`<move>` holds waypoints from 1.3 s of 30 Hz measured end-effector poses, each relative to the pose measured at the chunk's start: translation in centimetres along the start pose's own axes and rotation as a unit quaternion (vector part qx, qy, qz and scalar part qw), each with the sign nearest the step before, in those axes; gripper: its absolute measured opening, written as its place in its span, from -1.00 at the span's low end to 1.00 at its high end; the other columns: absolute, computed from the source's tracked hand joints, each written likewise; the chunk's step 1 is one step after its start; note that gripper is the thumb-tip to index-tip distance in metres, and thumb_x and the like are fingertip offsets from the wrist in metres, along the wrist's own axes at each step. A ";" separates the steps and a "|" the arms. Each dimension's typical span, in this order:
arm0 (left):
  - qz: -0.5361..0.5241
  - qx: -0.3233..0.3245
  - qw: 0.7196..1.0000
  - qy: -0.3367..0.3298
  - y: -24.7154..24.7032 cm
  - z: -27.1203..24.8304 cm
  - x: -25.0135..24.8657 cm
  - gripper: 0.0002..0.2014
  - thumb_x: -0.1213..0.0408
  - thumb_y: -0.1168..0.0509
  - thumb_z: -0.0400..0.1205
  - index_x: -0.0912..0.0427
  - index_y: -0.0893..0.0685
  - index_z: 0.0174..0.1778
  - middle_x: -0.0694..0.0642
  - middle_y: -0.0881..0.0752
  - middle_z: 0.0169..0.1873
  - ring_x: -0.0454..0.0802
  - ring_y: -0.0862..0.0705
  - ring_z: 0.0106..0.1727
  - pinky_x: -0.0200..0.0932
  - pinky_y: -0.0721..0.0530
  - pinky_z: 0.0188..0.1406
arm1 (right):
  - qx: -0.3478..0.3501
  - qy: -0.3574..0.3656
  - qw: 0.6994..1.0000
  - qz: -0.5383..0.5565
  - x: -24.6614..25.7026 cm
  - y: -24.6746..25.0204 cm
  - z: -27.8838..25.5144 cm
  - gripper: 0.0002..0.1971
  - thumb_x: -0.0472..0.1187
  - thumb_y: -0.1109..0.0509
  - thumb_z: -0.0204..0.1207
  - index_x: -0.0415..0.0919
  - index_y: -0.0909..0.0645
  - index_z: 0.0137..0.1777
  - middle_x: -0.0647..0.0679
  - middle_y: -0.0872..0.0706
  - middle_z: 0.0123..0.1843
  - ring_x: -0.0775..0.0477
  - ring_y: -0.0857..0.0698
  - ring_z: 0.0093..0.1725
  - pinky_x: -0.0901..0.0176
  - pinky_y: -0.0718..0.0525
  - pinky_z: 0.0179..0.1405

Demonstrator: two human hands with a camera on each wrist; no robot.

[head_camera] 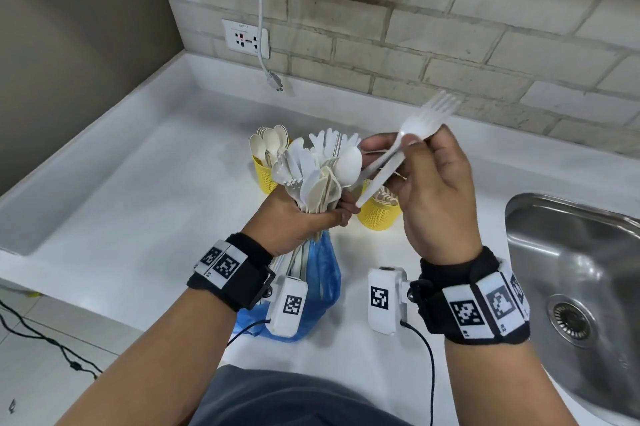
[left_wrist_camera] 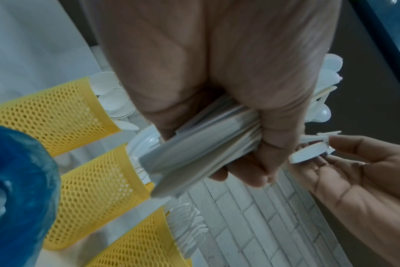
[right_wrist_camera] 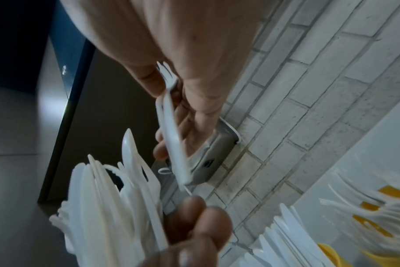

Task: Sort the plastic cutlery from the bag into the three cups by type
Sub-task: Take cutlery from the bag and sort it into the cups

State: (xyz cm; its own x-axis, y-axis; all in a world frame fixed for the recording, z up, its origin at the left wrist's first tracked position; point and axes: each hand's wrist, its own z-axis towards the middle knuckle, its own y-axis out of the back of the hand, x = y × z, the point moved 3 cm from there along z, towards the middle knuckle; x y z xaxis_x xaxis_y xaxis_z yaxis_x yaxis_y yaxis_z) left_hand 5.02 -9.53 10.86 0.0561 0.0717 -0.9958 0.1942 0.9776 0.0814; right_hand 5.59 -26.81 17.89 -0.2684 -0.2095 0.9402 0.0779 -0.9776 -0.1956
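From the head view, the middle yellow perforated plastic cup [left_wrist_camera: 96,182] is hidden behind the bundle of white and cream plastic cutlery [head_camera: 311,176]; only the left wrist view shows all three cups in a row. The left yellow mesh cup [head_camera: 265,176] is partly covered there, and the right yellow mesh cup [head_camera: 377,214] is half hidden behind the right hand [head_camera: 436,190]. How many pieces the bundle holds cannot be counted, as the handles overlap. The right wrist view is blurred, and its cups are cut off at the lower right corner.

The left hand [head_camera: 298,221] has its fingers [left_wrist_camera: 283,130] curled tight round the handles of the bundle, which is held upright above the white counter [head_camera: 138,190] in front of the cups. The bundle fans out at the top into spoon bowls, fork tines and serrated knife blades. Its handles run down past the wrist towards the crumpled blue plastic bag [head_camera: 325,273], which lies on the counter below the left wrist.

The right hand pinches a white plastic fork [head_camera: 419,128] between thumb and fingers, tines pointing up and away towards the grey brick wall [head_camera: 450,45], with its handle slanting down towards the bundle. A second white piece seems to lie alongside the fork's handle in the same grip, but its type is hard to tell.

The left cup holds cream spoons, bowls up. The right cup holds forks, seen in the left wrist view. A steel sink [head_camera: 571,270] is set in the counter at the right, cut off by the frame edge.
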 end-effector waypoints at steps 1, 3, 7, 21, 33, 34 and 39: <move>-0.009 0.007 1.000 0.006 -0.1 0.0 0.1 -0.81 0.56 -0.50 0.58 0.17 -0.81 -0.03 0.08 -0.90 -0.08 0.00 -0.86 0.04 -0.19 -0.77 0.09 | -0.007 0.009 1.000 0.017 0.5 0.0 0.0 -0.84 -0.28 -0.08 0.80 -0.31 -0.48 0.15 -0.36 -0.80 -0.05 -0.35 -0.80 -0.17 -0.14 -0.76 -0.14; -0.017 0.012 1.000 0.012 -0.2 0.0 0.1 -0.83 0.57 -0.48 0.59 0.22 -0.80 -0.02 0.14 -0.90 -0.07 0.02 -0.86 0.04 -0.18 -0.77 0.07 | -0.023 0.031 0.998 0.039 1.3 0.0 0.0 -0.83 -0.27 -0.01 0.84 -0.24 -0.44 0.15 -0.33 -0.74 -0.24 -0.36 -0.74 -0.30 -0.13 -0.74 -0.22; -0.017 0.013 1.000 0.021 -0.2 0.0 -0.1 -0.83 0.54 -0.50 0.60 0.25 -0.81 0.04 0.13 -0.90 -0.05 -0.03 -0.87 0.04 -0.26 -0.76 0.05 | -0.039 0.052 0.997 0.050 2.1 0.4 0.4 -0.86 -0.15 -0.08 0.80 -0.15 -0.38 0.01 -0.09 -0.42 -0.37 -0.09 -0.35 -0.44 0.09 -0.43 -0.41; 0.047 0.012 0.999 0.023 0.0 -0.5 -1.3 -0.78 0.49 -0.56 0.56 0.12 -0.82 0.05 -0.28 -0.87 -0.21 -0.42 -0.81 -0.09 -0.57 -0.63 -0.07 | 0.077 -0.087 0.993 -0.024 -0.8 1.1 -0.1 -0.64 -0.11 -0.22 0.76 -0.32 -0.78 0.17 -0.19 -0.49 -0.35 -0.16 -0.55 -0.44 0.02 -0.62 -0.46; 0.066 0.013 0.998 0.011 0.3 -0.2 -0.9 -0.77 0.45 -0.57 0.55 0.05 -0.82 0.03 -0.28 -0.87 -0.16 -0.39 -0.80 -0.04 -0.57 -0.61 -0.03 | 0.097 -0.185 0.975 0.076 -2.2 1.0 -0.5 -0.64 -0.22 -0.17 0.80 -0.48 -0.58 -0.14 -0.28 -0.52 -0.37 -0.15 -0.44 -0.51 0.26 -0.39 -0.64; 0.064 0.015 0.998 0.012 0.3 -0.2 -0.9 -0.79 0.46 -0.57 0.56 0.07 -0.83 0.02 -0.24 -0.88 -0.16 -0.37 -0.81 -0.04 -0.56 -0.62 -0.03 | 0.094 -0.191 0.973 0.085 -2.3 1.0 -0.6 -0.64 -0.23 -0.17 0.80 -0.43 -0.57 -0.18 -0.27 -0.52 -0.36 -0.15 -0.45 -0.50 0.26 -0.39 -0.63; 0.059 -0.018 0.998 0.003 0.8 0.2 -0.6 -0.83 0.46 -0.55 0.57 0.11 -0.86 -0.01 0.00 -0.90 -0.09 -0.07 -0.86 0.02 -0.17 -0.77 0.15 | 0.078 -0.198 0.974 0.076 -3.2 1.1 -0.6 -0.59 -0.25 -0.19 0.80 -0.28 -0.70 -0.26 -0.25 -0.50 -0.37 -0.14 -0.46 -0.46 0.22 -0.44 -0.58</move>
State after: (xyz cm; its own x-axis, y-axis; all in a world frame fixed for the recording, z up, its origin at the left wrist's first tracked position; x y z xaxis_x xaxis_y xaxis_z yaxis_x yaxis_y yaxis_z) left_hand 5.30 -8.87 11.51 0.0705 0.1877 -0.9797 0.1506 0.9689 0.1965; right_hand 5.99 -27.22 14.53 0.1456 -0.2964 0.9439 0.2415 -0.9146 -0.3244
